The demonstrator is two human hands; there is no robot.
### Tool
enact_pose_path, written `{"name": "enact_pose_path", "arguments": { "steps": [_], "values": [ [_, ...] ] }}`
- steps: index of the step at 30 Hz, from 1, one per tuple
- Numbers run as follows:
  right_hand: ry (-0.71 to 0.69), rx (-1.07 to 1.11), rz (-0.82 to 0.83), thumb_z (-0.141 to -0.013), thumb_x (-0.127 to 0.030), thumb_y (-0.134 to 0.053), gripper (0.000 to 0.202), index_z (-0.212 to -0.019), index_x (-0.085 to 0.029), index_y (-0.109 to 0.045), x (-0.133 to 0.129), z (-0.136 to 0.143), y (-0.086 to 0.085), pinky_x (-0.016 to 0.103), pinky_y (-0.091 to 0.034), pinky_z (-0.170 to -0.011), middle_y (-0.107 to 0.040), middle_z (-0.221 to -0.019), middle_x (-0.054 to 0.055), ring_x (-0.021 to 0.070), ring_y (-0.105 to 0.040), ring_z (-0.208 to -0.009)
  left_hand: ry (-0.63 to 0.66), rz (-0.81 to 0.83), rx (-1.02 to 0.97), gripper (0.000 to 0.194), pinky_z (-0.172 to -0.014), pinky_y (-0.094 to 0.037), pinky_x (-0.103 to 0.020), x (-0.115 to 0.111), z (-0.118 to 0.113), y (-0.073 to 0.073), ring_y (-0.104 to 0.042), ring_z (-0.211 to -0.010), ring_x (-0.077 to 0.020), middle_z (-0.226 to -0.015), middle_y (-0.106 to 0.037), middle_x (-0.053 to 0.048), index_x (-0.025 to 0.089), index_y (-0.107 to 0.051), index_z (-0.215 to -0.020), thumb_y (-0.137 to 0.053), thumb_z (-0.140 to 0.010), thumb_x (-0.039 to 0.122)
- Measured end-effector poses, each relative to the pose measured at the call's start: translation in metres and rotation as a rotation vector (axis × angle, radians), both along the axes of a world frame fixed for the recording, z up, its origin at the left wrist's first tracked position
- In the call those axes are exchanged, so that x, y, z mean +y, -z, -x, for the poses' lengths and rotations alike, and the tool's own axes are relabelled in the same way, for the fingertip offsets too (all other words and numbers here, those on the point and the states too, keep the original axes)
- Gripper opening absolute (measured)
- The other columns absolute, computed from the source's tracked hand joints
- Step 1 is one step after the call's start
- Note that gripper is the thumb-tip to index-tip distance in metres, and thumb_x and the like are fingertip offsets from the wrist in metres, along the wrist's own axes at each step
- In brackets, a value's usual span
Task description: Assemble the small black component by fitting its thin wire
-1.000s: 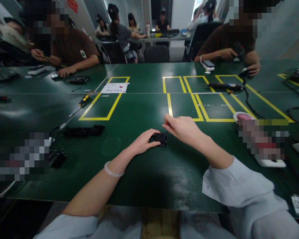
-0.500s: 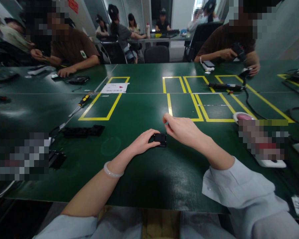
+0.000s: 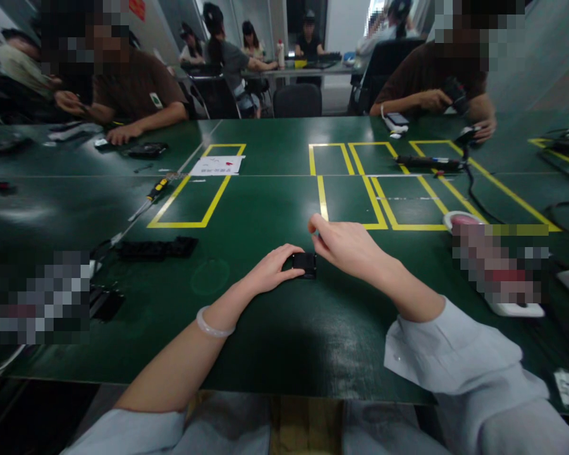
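Observation:
On the green table [image 3: 275,341], a small black rectangular part [image 3: 305,264] lies in front of me. My left hand [image 3: 275,268] grips its left side, with the thumb at the near edge and the fingers at the far edge. Just above the part's right side is my right hand [image 3: 339,240], its fingers curled and pressed together. Whatever sits between those fingertips, if anything, is too small or hidden to name.
A black strip [image 3: 157,248] and a yellow-black screwdriver [image 3: 159,188] lie left. Yellow tape frames and a white paper [image 3: 217,165] mark the middle. At right are a white-edged tray [image 3: 516,309] and a black cable tool [image 3: 429,163]. People sit across the table.
The view has shifted very slightly. Both hands and the black part stay in nearly the same places.

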State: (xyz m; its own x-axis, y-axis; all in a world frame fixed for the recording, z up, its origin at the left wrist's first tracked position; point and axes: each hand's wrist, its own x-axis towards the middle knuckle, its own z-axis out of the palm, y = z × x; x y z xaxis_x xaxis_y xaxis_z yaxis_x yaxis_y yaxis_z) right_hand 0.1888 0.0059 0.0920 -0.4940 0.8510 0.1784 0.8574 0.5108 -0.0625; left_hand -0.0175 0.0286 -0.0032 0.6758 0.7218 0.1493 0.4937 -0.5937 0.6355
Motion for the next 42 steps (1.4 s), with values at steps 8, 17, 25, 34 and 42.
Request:
{"name": "enact_pose_path", "arguments": {
  "steps": [8, 17, 25, 34, 42],
  "values": [
    [0.023, -0.098, 0.012, -0.097, -0.039, -0.033, 0.028, -0.103, -0.020, -0.053, 0.0015, 0.0013, -0.0007, 0.027, -0.019, -0.053, -0.069, -0.076, 0.004, 0.0171, -0.061, -0.063, 0.003, -0.002, 0.007, 0.039, -0.091, -0.043, -0.036, 0.0004, 0.0005, 0.0011, -0.057, -0.105, -0.0239, -0.113, -0.060, -0.007, 0.020, -0.051, -0.118, -0.057, -0.088, 0.044],
    [0.003, 0.022, 0.010, -0.093, -0.027, -0.033, 0.024, -0.108, -0.019, -0.049, -0.0006, -0.0001, -0.0008, 0.027, -0.023, -0.054, -0.069, -0.084, 0.004, 0.0154, -0.059, -0.065, 0.005, 0.015, 0.000, 0.039, -0.091, -0.044, -0.036, -0.0007, 0.0000, -0.0021, -0.057, -0.105, -0.0241, -0.113, -0.060, -0.007, 0.021, -0.052, -0.118, -0.057, -0.087, 0.044],
    [0.035, -0.066, -0.004, -0.097, -0.036, -0.033, 0.027, -0.101, -0.019, -0.054, 0.0028, -0.0004, 0.0004, 0.027, -0.021, -0.053, -0.068, -0.074, 0.004, 0.0167, -0.060, -0.062, 0.004, 0.009, 0.013, 0.038, -0.090, -0.044, -0.036, -0.0007, 0.0003, -0.0021, -0.057, -0.104, -0.0241, -0.113, -0.060, -0.007, 0.020, -0.052, -0.117, -0.056, -0.088, 0.044],
    [0.009, 0.004, 0.014, -0.096, -0.032, -0.033, 0.025, -0.106, -0.020, -0.051, 0.0018, -0.0010, 0.0006, 0.026, -0.023, -0.053, -0.069, -0.080, 0.003, 0.0156, -0.060, -0.065, -0.003, 0.020, 0.008, 0.038, -0.092, -0.044, -0.038, -0.0006, -0.0003, -0.0012, -0.057, -0.106, -0.0249, -0.114, -0.060, -0.008, 0.020, -0.052, -0.118, -0.057, -0.087, 0.042],
    [0.031, -0.042, -0.003, -0.096, -0.031, -0.031, 0.026, -0.106, -0.019, -0.052, 0.0025, -0.0011, 0.0008, 0.026, -0.021, -0.052, -0.068, -0.076, 0.004, 0.0160, -0.060, -0.062, 0.007, 0.004, 0.008, 0.037, -0.090, -0.043, -0.036, -0.0001, 0.0000, -0.0006, -0.057, -0.106, -0.0241, -0.114, -0.060, -0.007, 0.021, -0.051, -0.118, -0.057, -0.088, 0.043]
  ]
}}
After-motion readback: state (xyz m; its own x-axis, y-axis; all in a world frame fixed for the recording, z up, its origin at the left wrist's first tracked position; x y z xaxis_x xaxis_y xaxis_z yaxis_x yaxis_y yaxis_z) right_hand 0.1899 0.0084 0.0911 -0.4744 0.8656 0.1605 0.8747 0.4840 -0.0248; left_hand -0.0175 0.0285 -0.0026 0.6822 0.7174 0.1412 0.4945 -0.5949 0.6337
